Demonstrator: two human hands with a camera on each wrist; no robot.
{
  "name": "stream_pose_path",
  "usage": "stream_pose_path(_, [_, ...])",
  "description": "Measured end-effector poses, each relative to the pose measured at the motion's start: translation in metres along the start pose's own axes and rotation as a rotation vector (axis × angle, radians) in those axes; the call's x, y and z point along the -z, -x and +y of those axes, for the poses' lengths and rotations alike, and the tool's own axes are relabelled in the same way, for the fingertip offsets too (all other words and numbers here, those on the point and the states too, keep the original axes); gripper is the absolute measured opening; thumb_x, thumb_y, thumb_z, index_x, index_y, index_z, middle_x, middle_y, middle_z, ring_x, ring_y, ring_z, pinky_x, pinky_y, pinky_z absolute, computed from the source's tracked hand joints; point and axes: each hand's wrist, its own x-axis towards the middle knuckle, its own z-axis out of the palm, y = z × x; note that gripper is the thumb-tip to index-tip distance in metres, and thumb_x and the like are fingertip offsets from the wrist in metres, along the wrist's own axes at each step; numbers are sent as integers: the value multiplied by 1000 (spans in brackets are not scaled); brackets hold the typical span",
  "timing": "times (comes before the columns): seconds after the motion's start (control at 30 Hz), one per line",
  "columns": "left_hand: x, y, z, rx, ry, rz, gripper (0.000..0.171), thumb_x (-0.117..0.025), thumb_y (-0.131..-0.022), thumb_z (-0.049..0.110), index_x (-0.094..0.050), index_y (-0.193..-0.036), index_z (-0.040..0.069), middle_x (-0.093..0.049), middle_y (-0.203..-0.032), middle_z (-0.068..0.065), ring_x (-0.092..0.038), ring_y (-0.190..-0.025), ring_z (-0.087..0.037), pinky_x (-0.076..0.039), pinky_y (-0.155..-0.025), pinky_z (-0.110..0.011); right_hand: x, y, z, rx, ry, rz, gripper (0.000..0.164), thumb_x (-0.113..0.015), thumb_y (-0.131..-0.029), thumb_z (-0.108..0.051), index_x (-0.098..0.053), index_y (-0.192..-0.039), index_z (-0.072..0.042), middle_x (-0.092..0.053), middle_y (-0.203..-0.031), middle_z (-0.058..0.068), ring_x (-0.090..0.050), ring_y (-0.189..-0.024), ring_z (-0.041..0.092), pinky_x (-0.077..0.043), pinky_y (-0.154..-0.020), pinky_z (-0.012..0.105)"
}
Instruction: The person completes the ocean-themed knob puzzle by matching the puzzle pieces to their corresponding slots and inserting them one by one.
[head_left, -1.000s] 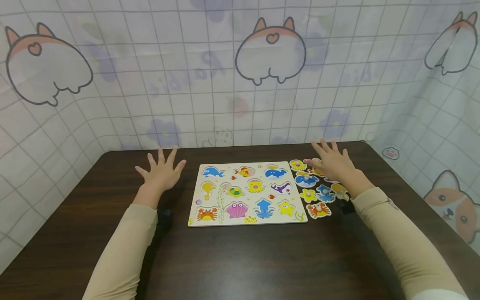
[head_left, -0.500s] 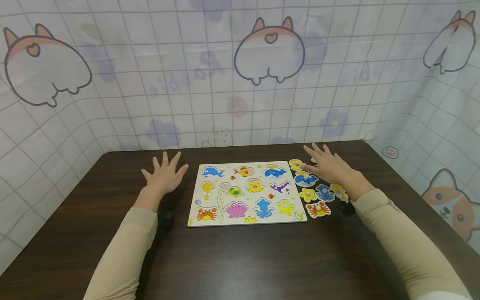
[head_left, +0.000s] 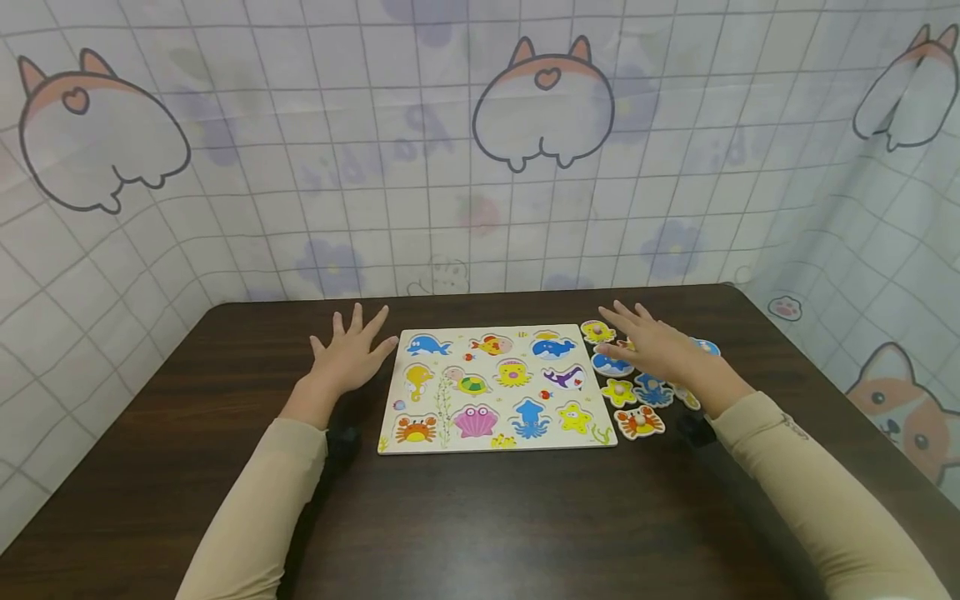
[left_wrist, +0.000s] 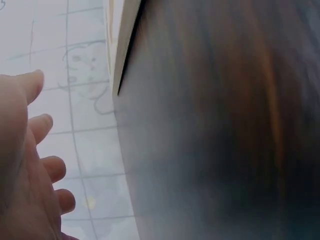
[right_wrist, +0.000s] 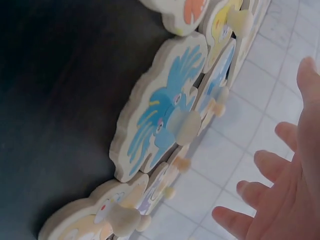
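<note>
Centrally placed: puzzle board (head_left: 504, 400), pale, flat on the dark table (head_left: 480, 525), nearer its far edge than its near edge, long sides running roughly along that far edge.
Board pictures: sea animals in three rows; far row, whale, fish, whale; middle row, seahorse, turtle, octopus, purple whale; near row, crab, pink shell, squid, starfish.
Loose pieces, location: clustered on the table between the board's right edge and the table's right edge, some overlapped by the right hand.
Loose pieces, itemised: yellow octopus piece (head_left: 597, 332), by the board's far right corner; blue whale piece (head_left: 613, 364); yellow starfish piece (head_left: 618, 392); blue squid piece (head_left: 652, 391), with a pale wooden knob (right_wrist: 184, 127); red crab piece (head_left: 637, 422), nearest the table's near edge; others partly hidden.
Left hand (head_left: 347, 357): wide open, fingers spread, grasping nothing; beside the board's left edge, thumb nearest its far left corner.
Right hand (head_left: 660, 350): open, fingers extended and parted, grasping nothing; over the cluster, apart from the pieces visible in the right wrist view.
Sleeves: tan, long; left sleeve (head_left: 255, 508) and right sleeve (head_left: 817, 492) both reach in from the table's near side.
Backdrop: white gridded cloth (head_left: 450, 200) with corgi and flower prints, behind the table's far edge.
</note>
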Motion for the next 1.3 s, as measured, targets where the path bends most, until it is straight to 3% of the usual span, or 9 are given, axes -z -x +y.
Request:
stream_pose_path(0.37, [-11,0,-1,-29,10,-58,70,-38,-110,52,-12,-167,21,6,-169,-24,13,-150,-54,9,-106,-82,-5,6,-2,25,-71,-46,77,-55,-106,-46,-21,-165,-10,-9,-168,25,-3,-152,52,-16,-111,77])
stream_pose_path(0.63, [-19,3,-2,-66,22,-87,70,-40,-109,50,-15,-167,19,3,-169,-24,11,-150,-54,8,-107,-81,-6,8,1,36,-59,-41,76,-53,-106,-48,-22,-165,-11,-10,-168,25,-7,-151,54,-34,-103,75])
stream_pose_path(0.77, [-23,3,-2,-67,14,-105,70,-40,-109,50,-15,-167,18,4,-169,-24,11,-150,-54,7,-107,-81,-7,8,1,30,-40,-22,76,-53,-106,-48,-24,-164,-9,-14,-167,26,-13,-150,54,-37,-102,74])
stream_pose_path(1.03, [-28,3,-8,-49,26,-163,71,-38,-110,51,-12,-167,18,5,-168,-26,13,-149,-56,10,-106,-82,-8,8,-1,66,-28,29,66,-57,-107,-38,-35,-160,-6,-33,-157,34,-55,-126,52,-48,-96,64])
stream_pose_path(1.23, [-29,3,-10,-41,26,-181,71,-37,-109,52,-12,-167,19,6,-168,-26,13,-149,-55,10,-106,-81,-7,5,-4,55,-58,40,57,-60,-106,-31,-47,-153,-2,-39,-152,37,-45,-134,55,-42,-103,67])
stream_pose_path(1.3, [-29,2,-11,-44,25,-180,72,-37,-109,53,-12,-167,20,5,-168,-26,13,-149,-55,9,-106,-81,-6,5,-5,57,-77,46,55,-63,-104,-26,-50,-150,0,-43,-149,36,-51,-130,52,-44,-102,64])
